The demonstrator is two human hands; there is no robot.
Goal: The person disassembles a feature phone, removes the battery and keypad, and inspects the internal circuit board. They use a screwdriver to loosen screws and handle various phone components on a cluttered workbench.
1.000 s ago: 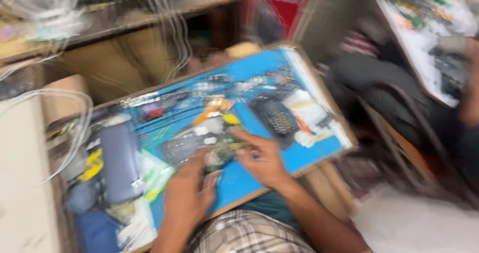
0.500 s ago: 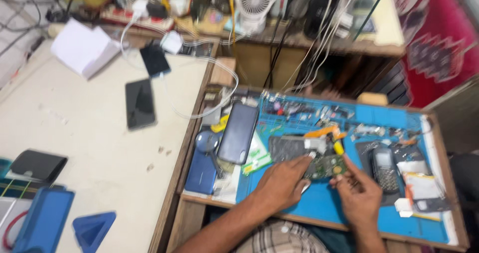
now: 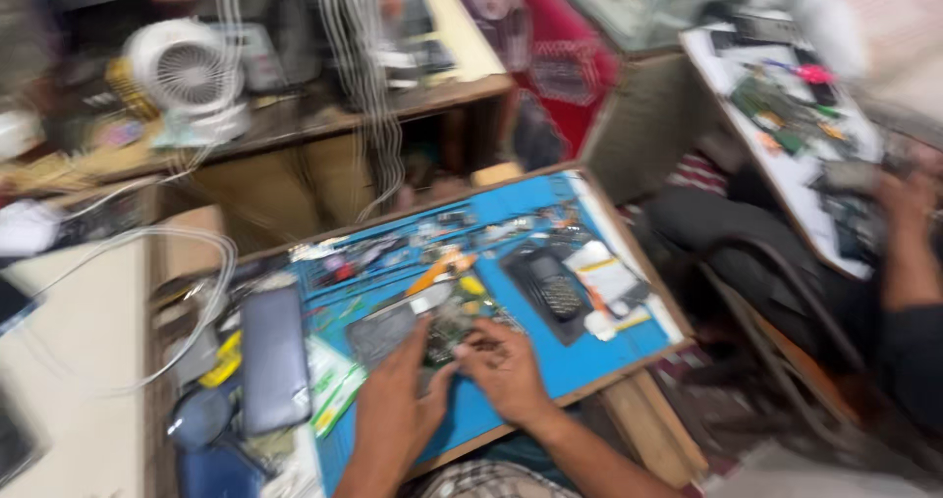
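Observation:
Both my hands rest on a blue work mat (image 3: 599,346) over a small green circuit board (image 3: 450,327) lying beside a grey phone shell (image 3: 378,329). My left hand (image 3: 398,410) lies flat with its fingers on the board's left side. From the right, my right hand (image 3: 503,365) pinches at the board's edge. The picture is blurred, so the exact grip is unclear.
A dark keypad phone (image 3: 546,287) and white cards (image 3: 609,277) lie right of my hands. A grey phone (image 3: 274,356) lies at the mat's left. A small white fan (image 3: 187,71) stands on the cluttered shelf behind. Another person's arm (image 3: 909,252) works at a table on the right.
The view has swung from the pale desk on the left back towards the right. My hands stay on the circuit board on the blue mat.

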